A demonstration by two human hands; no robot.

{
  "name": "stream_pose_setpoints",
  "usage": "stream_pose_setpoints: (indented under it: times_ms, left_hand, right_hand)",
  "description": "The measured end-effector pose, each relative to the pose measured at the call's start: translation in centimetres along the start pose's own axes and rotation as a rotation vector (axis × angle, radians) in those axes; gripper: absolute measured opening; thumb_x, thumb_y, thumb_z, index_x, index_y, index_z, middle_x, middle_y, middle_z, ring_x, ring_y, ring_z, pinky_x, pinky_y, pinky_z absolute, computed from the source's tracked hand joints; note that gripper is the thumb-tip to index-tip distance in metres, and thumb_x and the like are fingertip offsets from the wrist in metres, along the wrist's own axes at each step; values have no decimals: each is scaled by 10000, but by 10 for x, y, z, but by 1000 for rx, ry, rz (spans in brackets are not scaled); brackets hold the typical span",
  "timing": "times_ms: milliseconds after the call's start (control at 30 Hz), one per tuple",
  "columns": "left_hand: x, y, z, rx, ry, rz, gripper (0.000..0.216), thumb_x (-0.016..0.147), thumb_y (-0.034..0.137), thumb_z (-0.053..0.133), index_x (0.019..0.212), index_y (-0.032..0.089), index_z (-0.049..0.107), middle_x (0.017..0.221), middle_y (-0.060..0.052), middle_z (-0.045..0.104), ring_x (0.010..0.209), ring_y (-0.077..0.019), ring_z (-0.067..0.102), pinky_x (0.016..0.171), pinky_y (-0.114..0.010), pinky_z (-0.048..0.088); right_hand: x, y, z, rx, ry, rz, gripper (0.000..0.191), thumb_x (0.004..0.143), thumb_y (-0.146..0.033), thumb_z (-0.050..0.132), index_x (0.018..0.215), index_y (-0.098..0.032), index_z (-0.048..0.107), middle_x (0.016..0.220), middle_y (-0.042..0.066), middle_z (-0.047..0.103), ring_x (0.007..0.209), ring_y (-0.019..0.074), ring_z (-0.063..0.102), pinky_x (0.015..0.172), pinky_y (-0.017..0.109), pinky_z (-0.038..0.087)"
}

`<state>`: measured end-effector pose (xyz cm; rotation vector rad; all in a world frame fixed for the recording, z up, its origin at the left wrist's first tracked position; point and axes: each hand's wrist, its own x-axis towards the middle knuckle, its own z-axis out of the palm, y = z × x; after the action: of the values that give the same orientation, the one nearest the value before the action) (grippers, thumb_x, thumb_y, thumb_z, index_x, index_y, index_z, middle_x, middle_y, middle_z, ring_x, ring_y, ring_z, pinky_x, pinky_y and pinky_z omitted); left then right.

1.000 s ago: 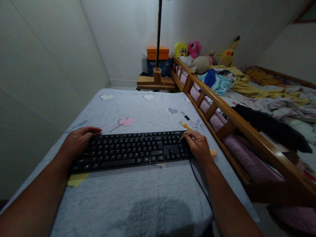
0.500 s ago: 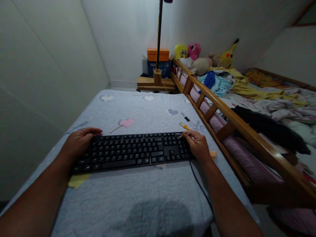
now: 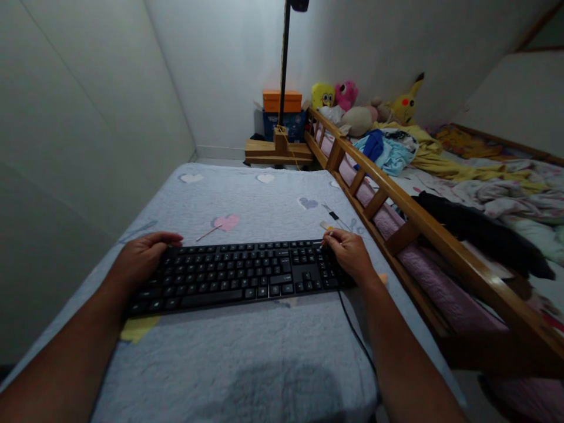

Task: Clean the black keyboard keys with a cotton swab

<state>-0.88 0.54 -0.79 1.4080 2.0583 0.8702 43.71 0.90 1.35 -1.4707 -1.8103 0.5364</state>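
A black keyboard [image 3: 233, 273] lies flat on the cloth-covered table, its cable running toward me from the right end. My left hand [image 3: 143, 255] is closed around the keyboard's left end, thumb and fingers near the top corner. Over the number pad, my right hand [image 3: 348, 252] pinches a small thin white stick, apparently a cotton swab, mostly hidden by the fingers; its tip is at the upper keys. Beyond the keyboard rests another cotton swab [image 3: 208, 232], with dark marks. Just past my right hand a small brush [image 3: 326, 226] is partly covered, and tweezers [image 3: 335, 216] lie behind it.
A wooden bed rail [image 3: 392, 194] runs along the table's right side. Bedding and plush toys [image 3: 324, 95] lie past it. At the far end stand a black pole [image 3: 284, 64] on a wooden base and an orange box [image 3: 282, 101]. A wall is on the left.
My right hand has shifted slightly over the number pad's upper keys and covers more of the brush. My left hand stays on the keyboard. The whole view has dropped a little.
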Motion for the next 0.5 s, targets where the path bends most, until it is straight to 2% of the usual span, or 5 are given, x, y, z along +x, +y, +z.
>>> stream_pose_setpoints:
  times_ms: [133,333,500]
  left_hand:
    - [2,-3,0,11,5,3,371,615,366,513,874,223,738,961,-58,798,1019,-316,700,996,-428,509]
    - [3,-3,-1,25,1,7,384,618,372,514,885,214,740,980,-67,799,1040,-320,699,1015,-436,502]
    - [2,-2,-1,20,-12,-6,406,620,373,507,907,199,736,994,-85,796,1044,-318,699,1032,-437,490]
  right_hand:
    - [-7,4,0,26,28,4,245,880,-337,545,729,-229,705,759,26,756,777,221,688,757,317,470]
    - [-11,5,-5,28,-40,5,276,887,-366,555,688,-234,693,755,31,748,787,230,684,778,331,469]
    - [-12,10,-2,60,-2,5,268,886,-367,558,701,-231,696,776,35,750,813,233,686,812,342,471]
